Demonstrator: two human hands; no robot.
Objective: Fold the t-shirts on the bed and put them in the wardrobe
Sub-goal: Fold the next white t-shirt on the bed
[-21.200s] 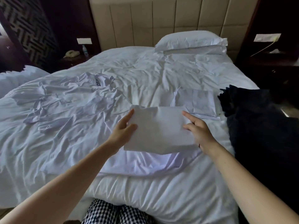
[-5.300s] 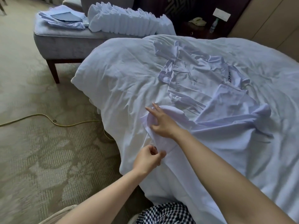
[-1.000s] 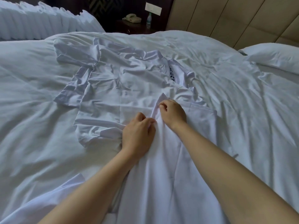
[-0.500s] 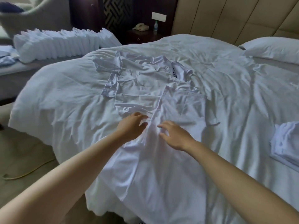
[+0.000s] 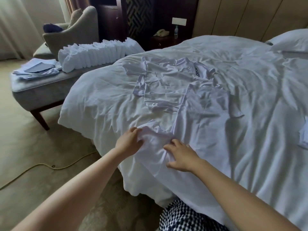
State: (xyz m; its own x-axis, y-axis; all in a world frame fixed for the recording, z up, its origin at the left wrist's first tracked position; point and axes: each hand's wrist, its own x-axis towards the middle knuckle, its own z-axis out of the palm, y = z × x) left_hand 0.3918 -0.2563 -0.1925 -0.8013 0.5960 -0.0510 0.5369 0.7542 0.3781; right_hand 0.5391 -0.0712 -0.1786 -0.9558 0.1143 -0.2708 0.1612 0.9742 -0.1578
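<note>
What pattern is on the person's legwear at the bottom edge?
The black-and-white fabric legwear has a small check pattern; the head view shows it.

Grey bench [image 5: 41, 90] and armchair [image 5: 80, 29] stand on patterned beige carpet [image 5: 25, 147].

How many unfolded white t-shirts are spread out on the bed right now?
2. A crumpled t-shirt with dark lettering lies farther back; the left hand grips and the right hand presses the nearer t-shirt. Others may hide beneath.

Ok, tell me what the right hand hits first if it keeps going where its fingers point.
Resting on the t-shirt, the right hand points leftward. It would likely bunch the fabric, then meet the left hand, which grips the same shirt.
</note>
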